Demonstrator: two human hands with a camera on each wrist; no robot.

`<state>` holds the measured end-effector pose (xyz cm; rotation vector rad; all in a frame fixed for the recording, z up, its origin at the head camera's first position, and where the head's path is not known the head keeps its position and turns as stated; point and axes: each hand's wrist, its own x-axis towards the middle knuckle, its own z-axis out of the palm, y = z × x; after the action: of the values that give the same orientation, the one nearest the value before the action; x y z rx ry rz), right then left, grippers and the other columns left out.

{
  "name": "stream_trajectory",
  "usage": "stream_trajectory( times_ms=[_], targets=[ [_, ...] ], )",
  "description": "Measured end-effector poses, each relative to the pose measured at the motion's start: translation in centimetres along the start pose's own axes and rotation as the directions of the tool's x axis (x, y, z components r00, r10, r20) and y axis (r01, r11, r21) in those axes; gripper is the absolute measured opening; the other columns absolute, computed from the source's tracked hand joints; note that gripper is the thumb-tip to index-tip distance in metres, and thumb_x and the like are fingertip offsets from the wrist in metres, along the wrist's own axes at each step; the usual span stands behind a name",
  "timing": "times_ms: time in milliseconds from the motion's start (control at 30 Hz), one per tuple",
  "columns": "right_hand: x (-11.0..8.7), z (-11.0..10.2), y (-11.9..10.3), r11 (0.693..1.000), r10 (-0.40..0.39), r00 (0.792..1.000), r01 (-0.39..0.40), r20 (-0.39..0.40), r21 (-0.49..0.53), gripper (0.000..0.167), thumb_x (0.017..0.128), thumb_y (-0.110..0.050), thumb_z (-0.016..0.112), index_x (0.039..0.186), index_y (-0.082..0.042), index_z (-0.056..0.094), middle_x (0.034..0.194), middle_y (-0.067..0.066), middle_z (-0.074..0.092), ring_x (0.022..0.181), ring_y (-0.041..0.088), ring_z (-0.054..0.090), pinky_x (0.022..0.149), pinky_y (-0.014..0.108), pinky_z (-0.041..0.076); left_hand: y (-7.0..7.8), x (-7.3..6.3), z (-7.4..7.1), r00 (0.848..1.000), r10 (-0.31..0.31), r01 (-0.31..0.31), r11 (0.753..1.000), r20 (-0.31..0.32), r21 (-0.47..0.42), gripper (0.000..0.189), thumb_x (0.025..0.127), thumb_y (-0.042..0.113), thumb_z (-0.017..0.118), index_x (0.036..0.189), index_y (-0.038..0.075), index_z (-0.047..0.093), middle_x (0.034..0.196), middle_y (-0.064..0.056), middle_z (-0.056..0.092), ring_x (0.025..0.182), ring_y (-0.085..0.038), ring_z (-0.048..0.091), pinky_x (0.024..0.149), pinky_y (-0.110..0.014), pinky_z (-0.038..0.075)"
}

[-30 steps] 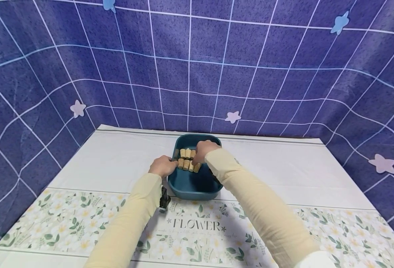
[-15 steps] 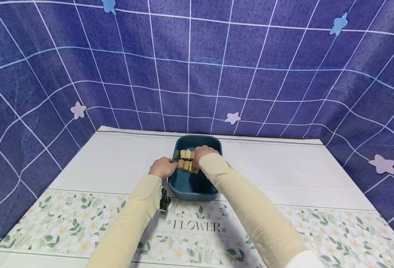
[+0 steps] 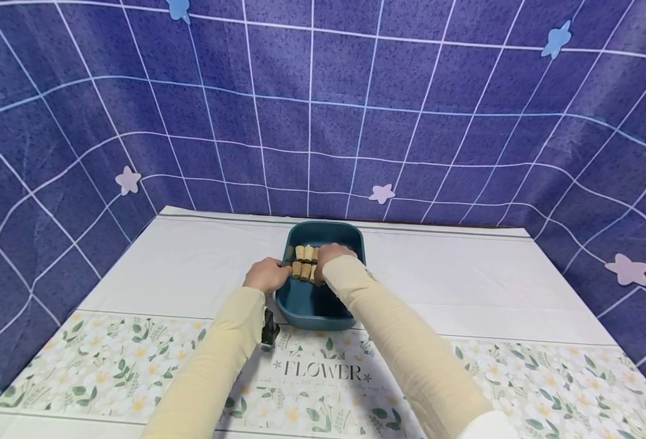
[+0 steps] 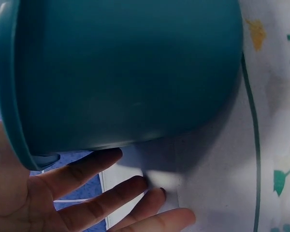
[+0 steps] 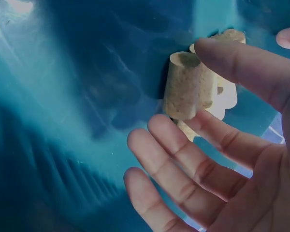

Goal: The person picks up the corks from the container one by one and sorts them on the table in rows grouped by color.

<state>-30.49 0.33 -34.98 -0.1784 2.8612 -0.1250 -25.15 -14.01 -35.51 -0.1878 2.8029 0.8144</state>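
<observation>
A deep teal plastic bin (image 3: 314, 308) stands on the table, with cork stoppers (image 3: 305, 272) lying inside in two short rows. My left hand (image 3: 268, 274) grips its left rim, thumb over the edge. In the left wrist view the other fingers (image 4: 99, 205) spread outside, the nearest one at the bin's wall. Inside the bin, my right hand (image 3: 335, 256) covers the right end of the rows. The right wrist view shows a tapered cork stopper (image 5: 181, 89) pinched end to end between thumb and index finger, close beside other corks; the remaining fingers are loosely bent.
A white cloth with a floral band and the word FLOWER (image 3: 323, 369) covers the table. Behind it hangs a blue-purple curtain (image 3: 323, 122) with a grid and stars. A small black device (image 3: 269, 329) sits at the left wrist.
My right hand has moved slightly left and nearer, covering more of the front row's right end. The left hand and bin stay nearly where they were.
</observation>
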Motion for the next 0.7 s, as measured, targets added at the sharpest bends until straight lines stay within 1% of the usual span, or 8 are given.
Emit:
stream_trajectory(
  times_ms=[133, 233, 400, 533, 700],
  targets=[
    [0.38, 0.35, -0.18, 1.0, 0.003, 1.0, -0.003, 0.009, -0.002, 0.042, 0.074, -0.027, 0.091, 0.111, -0.016, 0.076, 0.123, 0.007, 0.069, 0.103, 0.024, 0.065, 0.084, 0.043, 0.056, 0.03, -0.12, -0.05, 1.0, 0.005, -0.005, 1.0, 0.001, 0.0, 0.048, 0.107, 0.028, 0.044, 0.142, -0.003, 0.056, 0.142, -0.027, 0.055, 0.128, -0.044, 0.054, 0.103, -0.051, 0.046],
    [0.56, 0.59, -0.17, 1.0, 0.003, 1.0, -0.003, 0.0, -0.001, 0.04, 0.072, -0.024, 0.092, 0.108, -0.016, 0.075, 0.121, 0.007, 0.069, 0.1, 0.024, 0.066, 0.084, 0.043, 0.056, 0.03, -0.15, -0.01, 1.0, 0.004, -0.004, 1.0, 0.0, 0.0, 0.048, 0.107, 0.028, 0.045, 0.142, -0.004, 0.056, 0.142, -0.027, 0.055, 0.127, -0.043, 0.055, 0.103, -0.051, 0.046],
    [0.63, 0.6, 0.02, 1.0, -0.001, 1.0, 0.0, -0.019, -0.018, 0.037, 0.071, -0.023, 0.093, 0.103, -0.016, 0.076, 0.121, 0.006, 0.07, 0.1, 0.024, 0.067, 0.084, 0.044, 0.056, -0.06, 0.16, 0.17, 1.0, 0.0, 0.0, 1.0, -0.004, -0.003, 0.048, 0.107, 0.028, 0.045, 0.141, -0.003, 0.057, 0.141, -0.026, 0.056, 0.124, -0.043, 0.057, 0.102, -0.051, 0.047],
    [0.49, 0.31, -0.01, 1.0, 0.004, 1.0, -0.004, 0.0, -0.024, 0.037, 0.072, -0.023, 0.092, 0.104, -0.015, 0.076, 0.123, 0.006, 0.07, 0.101, 0.022, 0.066, 0.084, 0.044, 0.056, -0.21, 0.48, 0.26, 1.0, -0.001, 0.001, 1.0, -0.004, -0.006, 0.049, 0.107, 0.029, 0.046, 0.141, -0.003, 0.056, 0.141, -0.026, 0.056, 0.125, -0.043, 0.057, 0.102, -0.052, 0.047],
    [0.35, -0.2, -0.25, 0.999, -0.003, 1.0, 0.004, 0.023, -0.032, 0.039, 0.073, -0.022, 0.091, 0.109, -0.016, 0.076, 0.124, 0.005, 0.069, 0.101, 0.022, 0.065, 0.085, 0.044, 0.056, -0.3, 0.56, 0.25, 1.0, 0.001, -0.001, 1.0, -0.004, -0.008, 0.048, 0.107, 0.029, 0.045, 0.141, -0.003, 0.057, 0.14, -0.026, 0.057, 0.124, -0.043, 0.057, 0.101, -0.051, 0.047]
  ],
)
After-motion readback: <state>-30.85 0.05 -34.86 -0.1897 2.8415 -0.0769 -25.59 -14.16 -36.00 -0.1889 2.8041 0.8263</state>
